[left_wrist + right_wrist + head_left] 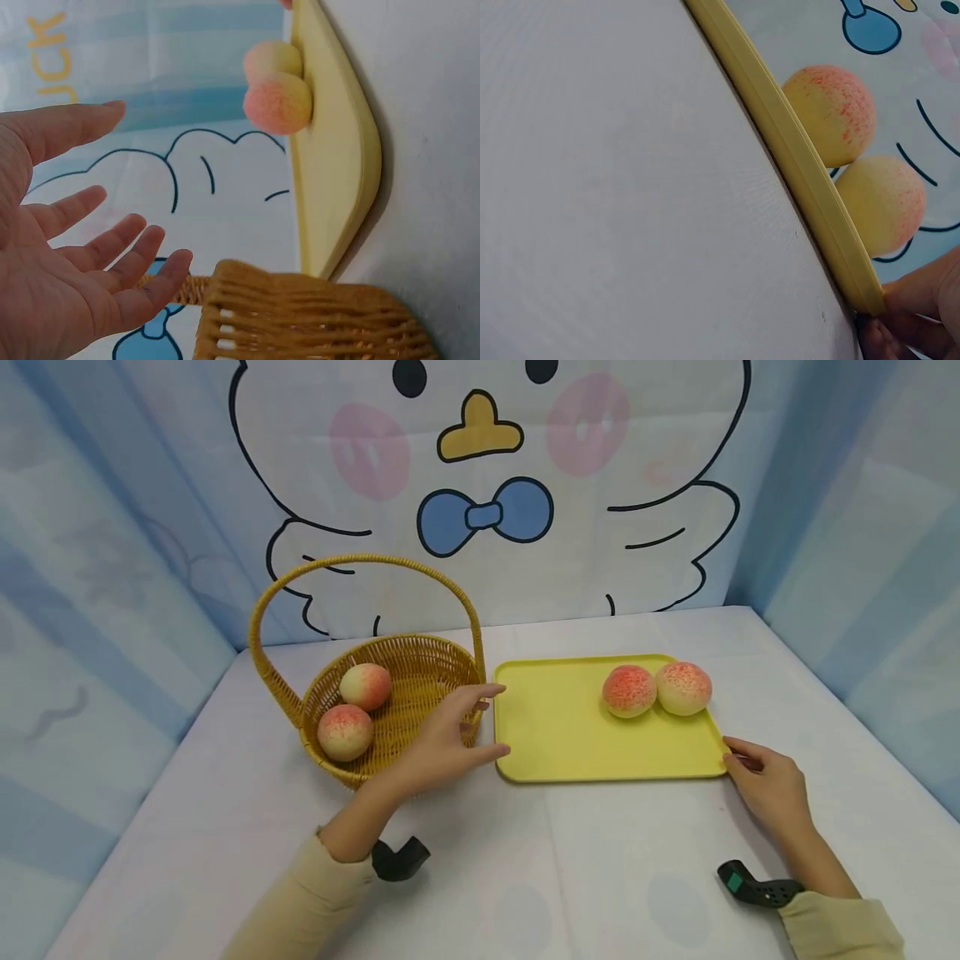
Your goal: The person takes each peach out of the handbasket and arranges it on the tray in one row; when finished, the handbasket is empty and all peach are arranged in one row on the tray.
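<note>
A yellow rectangular tray (555, 727) lies on the table with two peaches, one red-pink (628, 692) and one paler (683, 688), touching side by side toward its right end. My right hand (772, 785) pinches the tray's near right corner; in the right wrist view the thumb (922, 289) is at the rim and fingers are tucked beneath. Over the right side of a wicker basket (408, 652) hangs my left hand (442, 739), fingers spread and holding nothing, its tips close to the tray's left edge. Two more peaches (365, 686) sit in the basket's left half.
The basket's tall arched handle (367, 558) rises behind the left hand. A white cloth covers the table (525, 860). Printed curtains (480, 585) stand along the back and both sides. Each wrist carries a black camera mount (401, 860).
</note>
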`<state>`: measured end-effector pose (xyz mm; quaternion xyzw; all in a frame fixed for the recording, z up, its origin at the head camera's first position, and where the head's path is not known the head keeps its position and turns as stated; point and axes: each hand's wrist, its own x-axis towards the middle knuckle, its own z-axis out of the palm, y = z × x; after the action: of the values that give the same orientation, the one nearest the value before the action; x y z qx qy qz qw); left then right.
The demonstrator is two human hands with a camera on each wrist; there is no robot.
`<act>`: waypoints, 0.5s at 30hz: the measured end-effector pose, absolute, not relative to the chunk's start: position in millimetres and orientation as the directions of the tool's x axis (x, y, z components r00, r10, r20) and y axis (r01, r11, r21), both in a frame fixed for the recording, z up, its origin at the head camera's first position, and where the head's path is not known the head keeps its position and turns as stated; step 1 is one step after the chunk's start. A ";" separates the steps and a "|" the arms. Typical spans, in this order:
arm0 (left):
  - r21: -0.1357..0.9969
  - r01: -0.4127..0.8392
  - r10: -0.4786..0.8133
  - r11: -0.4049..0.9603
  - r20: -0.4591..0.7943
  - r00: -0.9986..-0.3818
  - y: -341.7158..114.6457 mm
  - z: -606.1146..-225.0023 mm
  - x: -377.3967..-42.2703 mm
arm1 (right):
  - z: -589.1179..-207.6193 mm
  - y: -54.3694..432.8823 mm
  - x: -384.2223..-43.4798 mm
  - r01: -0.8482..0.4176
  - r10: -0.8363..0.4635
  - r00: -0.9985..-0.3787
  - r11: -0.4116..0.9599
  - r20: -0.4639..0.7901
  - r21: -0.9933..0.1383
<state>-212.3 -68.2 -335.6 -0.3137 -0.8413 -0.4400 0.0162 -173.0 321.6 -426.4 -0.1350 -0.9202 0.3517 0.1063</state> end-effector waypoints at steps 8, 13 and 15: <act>0.751 0.492 0.449 0.441 0.290 -0.845 -108.6 -332.4 -201.5 | -424.9 323.3 -171.2 0.154 0.310 -0.942 0.733 0.124 -0.663; 0.748 0.495 0.438 0.441 0.302 -0.847 -121.3 -336.7 -200.3 | -424.5 322.8 -171.6 0.150 0.305 -0.944 0.738 0.126 -0.658; 0.740 0.502 0.431 0.447 0.314 -0.846 -125.6 -336.1 -200.1 | -424.5 322.1 -171.8 0.154 0.306 -0.944 0.735 0.121 -0.660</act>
<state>-200.1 -125.6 -336.1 -0.2747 -0.8496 -0.4484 0.0397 -171.8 322.1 -424.5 -0.1242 -0.9248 0.3418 0.1114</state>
